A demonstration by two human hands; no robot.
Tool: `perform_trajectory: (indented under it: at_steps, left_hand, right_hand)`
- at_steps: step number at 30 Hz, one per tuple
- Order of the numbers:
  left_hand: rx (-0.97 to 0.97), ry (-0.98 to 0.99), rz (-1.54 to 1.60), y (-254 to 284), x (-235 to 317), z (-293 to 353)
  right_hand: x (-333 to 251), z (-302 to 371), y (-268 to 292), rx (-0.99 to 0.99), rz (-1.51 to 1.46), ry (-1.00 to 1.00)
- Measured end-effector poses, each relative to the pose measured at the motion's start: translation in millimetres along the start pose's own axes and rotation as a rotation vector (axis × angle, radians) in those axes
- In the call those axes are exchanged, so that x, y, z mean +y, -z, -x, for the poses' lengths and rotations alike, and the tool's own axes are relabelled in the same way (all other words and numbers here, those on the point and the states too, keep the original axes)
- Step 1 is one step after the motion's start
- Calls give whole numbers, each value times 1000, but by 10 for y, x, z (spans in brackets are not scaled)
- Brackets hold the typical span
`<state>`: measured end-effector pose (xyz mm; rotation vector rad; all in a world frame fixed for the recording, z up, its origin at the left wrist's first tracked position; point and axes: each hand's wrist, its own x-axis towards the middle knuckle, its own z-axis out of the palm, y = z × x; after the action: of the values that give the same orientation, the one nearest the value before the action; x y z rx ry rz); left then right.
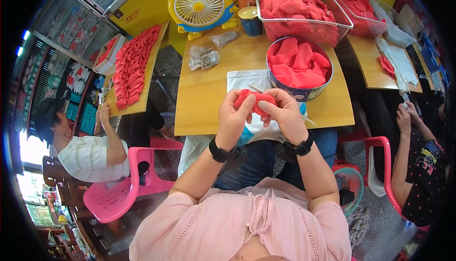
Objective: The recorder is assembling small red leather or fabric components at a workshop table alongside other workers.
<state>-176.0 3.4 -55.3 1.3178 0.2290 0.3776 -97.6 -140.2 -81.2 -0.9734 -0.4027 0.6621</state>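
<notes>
Above the near edge of the tabletop (pixel 199 99), the left hand (pixel 232 113) and right hand (pixel 288 113) share one soft red piece (pixel 248 98), each grip pinching it with thumb against fingers; from here I can't see most of the fingertips behind it. Beneath lies a white cloth (pixel 244 79), half covered by the wrists, and pale stick ends (pixel 308 120) poke out; whether they're one stick, I can't tell. Just beyond sits a round tin (pixel 300 91) heaped with red pieces, its bottom out of sight. Behind it, a clear bin (pixel 306 22) overflows with more. Crumpled plastic bags (pixel 203 57) lie to the left, contents unclear. At the far right, a co-worker (pixel 427 166) fades into the dark rim, handwork too small to read.
</notes>
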Motion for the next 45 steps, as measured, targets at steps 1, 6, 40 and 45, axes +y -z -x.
perform_trajectory:
  at_steps: [1, 6, 40, 45]
  left_hand:
    - [14, -5, 2, 19, -16, -13]
    - [31, -73, 15, 42, -49, -34]
    - [-277, 187, 87, 258, -226, 107]
    - [-110, 151, 367, 33, -19, 97]
  right_hand:
    - [6, 1, -9, -7, 14, 4]
    - [23, -4, -40, -4, 23, 36]
    - [-72, 35, -86, 107, -18, 307]
    - [-19, 19, -18, 71, 402, 456]
